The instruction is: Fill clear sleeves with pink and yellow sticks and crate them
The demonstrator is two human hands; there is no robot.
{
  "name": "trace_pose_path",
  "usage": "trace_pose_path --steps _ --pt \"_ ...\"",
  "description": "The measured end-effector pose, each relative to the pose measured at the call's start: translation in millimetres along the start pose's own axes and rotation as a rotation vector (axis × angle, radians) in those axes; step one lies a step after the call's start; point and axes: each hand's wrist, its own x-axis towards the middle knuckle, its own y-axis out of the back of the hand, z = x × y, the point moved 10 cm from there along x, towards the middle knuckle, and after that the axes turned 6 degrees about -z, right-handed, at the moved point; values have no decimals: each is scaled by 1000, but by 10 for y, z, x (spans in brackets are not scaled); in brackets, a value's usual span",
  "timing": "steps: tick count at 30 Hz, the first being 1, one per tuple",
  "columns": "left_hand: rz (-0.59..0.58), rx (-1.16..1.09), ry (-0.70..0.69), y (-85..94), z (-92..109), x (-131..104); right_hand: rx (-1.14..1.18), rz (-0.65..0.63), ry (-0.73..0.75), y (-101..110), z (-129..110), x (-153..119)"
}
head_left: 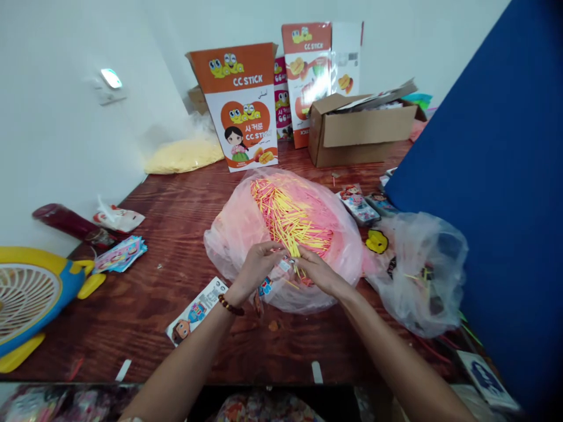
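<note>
Bag (352, 252) of clear plastic, mouth open, sits mid-counter (176, 234), heaped with pink and yellow sticks (285, 217). Clock bearings taken from its centre.

Both hands at the bag's 6 o'clock edge. Right hand (316, 269): grip narrow, fingertips closed on a small bunch of yellow sticks. Left hand (259, 266): fingers bent, grip narrow, close against a small printed packet (265, 287); cannot tell whether it bears the packet's weight. Beaded bracelet (231, 305) on left wrist.

Surroundings: tall orange-and-white box (246, 111) between 11 and 12, upright; similar box (308, 82) between 12 and 1, behind. Brown carton (360, 129), flaps up, between 1 and 2. Second clear bag (422, 281) between 3 and 4, just beside the first, a few sticks visible inside. Printed card (196, 310) at 8, flat. Yellow-and-blue fan (37, 296) between 8 and 9, well apart. Dark red bottle (70, 224) at 9, lying tilted. Pale yellow sack (185, 155) at 10, near the wall.
</note>
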Motion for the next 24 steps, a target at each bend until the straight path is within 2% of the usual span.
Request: trace_pose_path --steps 5,14,17,19,21,22,23,24 --pt "94 34 8 20 -66 50 29 -3 18 33 50 -44" --pt "117 123 39 -144 -37 121 85 35 44 145 141 -104" --pt "238 157 52 -17 13 111 150 64 41 210 236 -96" --pt "359 159 63 115 127 58 203 85 20 253 337 -85" --pt "457 193 23 148 362 6 227 99 -9 285 440 -73" --pt "483 196 -22 90 501 1 222 99 -21 299 479 -66" --pt "454 191 -50 -55 607 40 205 93 -22 311 497 -57" --pt "375 201 -74 -286 690 119 180 86 -12 329 494 -47"
